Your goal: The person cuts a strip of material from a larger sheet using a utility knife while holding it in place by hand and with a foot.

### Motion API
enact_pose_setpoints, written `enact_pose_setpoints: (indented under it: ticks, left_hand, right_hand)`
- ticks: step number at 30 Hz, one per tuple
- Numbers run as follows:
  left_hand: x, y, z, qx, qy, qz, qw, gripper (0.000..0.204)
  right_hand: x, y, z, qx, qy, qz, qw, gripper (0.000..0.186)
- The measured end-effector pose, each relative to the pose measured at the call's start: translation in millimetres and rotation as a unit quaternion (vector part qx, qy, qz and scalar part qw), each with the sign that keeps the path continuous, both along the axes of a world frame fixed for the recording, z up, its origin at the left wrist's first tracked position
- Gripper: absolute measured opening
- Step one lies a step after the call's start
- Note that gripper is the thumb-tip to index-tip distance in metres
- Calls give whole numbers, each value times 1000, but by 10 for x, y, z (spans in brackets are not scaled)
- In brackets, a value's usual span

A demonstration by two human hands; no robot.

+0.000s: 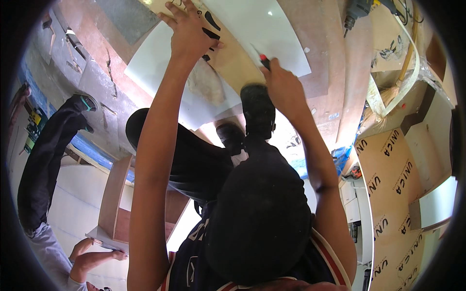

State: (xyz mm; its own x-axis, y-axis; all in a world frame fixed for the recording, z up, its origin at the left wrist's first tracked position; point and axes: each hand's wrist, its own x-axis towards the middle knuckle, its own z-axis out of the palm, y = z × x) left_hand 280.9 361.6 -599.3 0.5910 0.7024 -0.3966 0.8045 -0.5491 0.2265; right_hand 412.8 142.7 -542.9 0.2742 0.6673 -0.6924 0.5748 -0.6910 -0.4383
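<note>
The fingers of my left hand (187, 39) are spread wide and lie on a tan strip (237, 56) with black printed marks, the thumb reaching out to its right. My right hand (287, 92) has its fingers closed around the handle of a red-and-black cutter (264, 61), whose thin blade points up and away from me, over the white material just beside the strip's right edge. The tan strip runs at a slant between my hands, and the toe of one black shoe (258, 109) covers its near end; I can't tell how hard the shoe presses.

White material shows in two parts, one on the left (150, 60) and one on the right (274, 36) of the strip; whether they are one sheet I can't tell. A power drill (358, 14) lies beyond my right hand, with a broom (389, 93) nearer on that side. Off to my left, one co-worker (46, 160) in black trousers has two hands at a brown box (121, 203)

I count one strip, one cutter, one drill, one broom and my two shoes
</note>
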Motion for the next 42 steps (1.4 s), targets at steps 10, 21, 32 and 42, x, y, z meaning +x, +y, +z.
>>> enact_pose_setpoints:
  ticks: [10,21,32,42]
  left_hand:
    - [39,-6,101,-27,0,34,999,152]
    - [173,123,214,6,176,-130,976,113]
    - [59,44,152,4,73,-42,996,131]
    - [-85,9,-67,72,7,-52,996,149]
  right_hand:
    - [-198,310,-367,10,21,5,1000,34]
    - [-241,343,-303,8,-11,39,999,26]
    - [-240,178,-340,-11,20,15,1000,29]
    - [-208,-129,-219,-78,43,10,996,27]
